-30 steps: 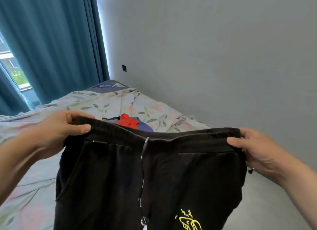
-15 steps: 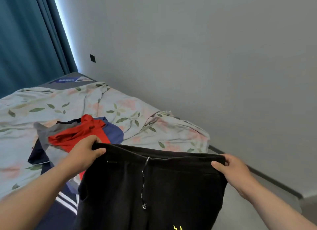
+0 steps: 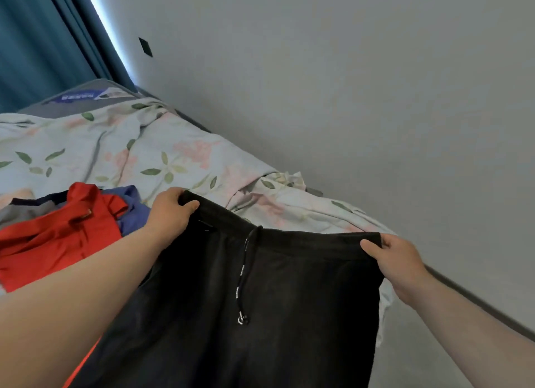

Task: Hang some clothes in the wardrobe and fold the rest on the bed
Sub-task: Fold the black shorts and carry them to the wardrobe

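Head view
Black trousers (image 3: pixel 260 315): held up by the waistband, spread wide between the two hands, the legs hanging down out of the picture at the near edge. They hang over the near right part of the bed; whether the cloth touches it cannot be told.
Drawstring (image 3: pixel 244 274): a black cord with white print, hanging from the middle of the waistband down the front, ending in a knot.
Left hand (image 3: pixel 169 214): grips the left end of the waistband, thumb curled over the front and fingers tucked behind the cloth.
Right hand (image 3: pixel 396 260): pinches the right end of the waistband, thumb on the front and fingers behind.
Bed (image 3: pixel 173 156): covered with a pale, rumpled sheet printed with green leaves and pink flowers; it runs from the far left toward the near right, along the wall.
Red garment (image 3: pixel 58 237): lies crumpled on the bed, left of the left forearm, on top of other clothes.
Blue garment (image 3: pixel 130 205): just beside the red one, on its far right side, partly under it.
Grey garment (image 3: pixel 26 211): left of the red one, only an edge showing.
Mattress (image 3: pixel 78 95): a bare grey corner with a blue label, at the far end of the bed.
Curtain (image 3: pixel 43 34): teal, far left.
Wall (image 3: pixel 347 83): plain grey, on the right, with a small dark square (image 3: pixel 145 47) near the curtain.
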